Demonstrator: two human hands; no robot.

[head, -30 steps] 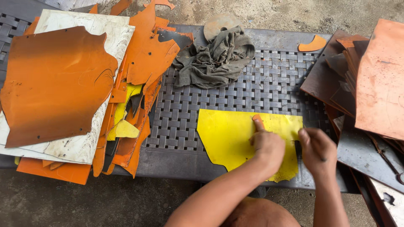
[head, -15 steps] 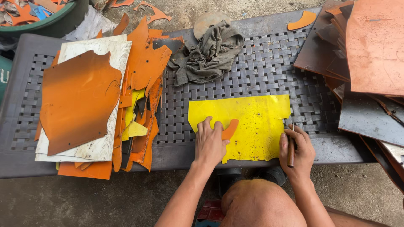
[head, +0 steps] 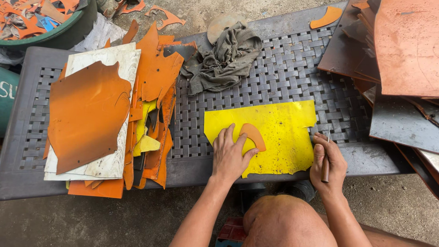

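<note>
Grey woven table [head: 283,77], bare concrete floor [head: 114,224]

yellow sheet [head: 279,132], orange curved template [head: 254,135], grey woven-pattern table [head: 283,77], olive-grey rag [head: 224,59]

Left hand [head: 231,155] has shifted from the yellow sheet's [head: 283,132] right edge to its left part; its fingers [head: 228,136] now pin an orange curved template [head: 254,136]. Right hand [head: 328,161] now grips a brown-handled tool [head: 325,167], tip at the sheet's right edge.
</note>
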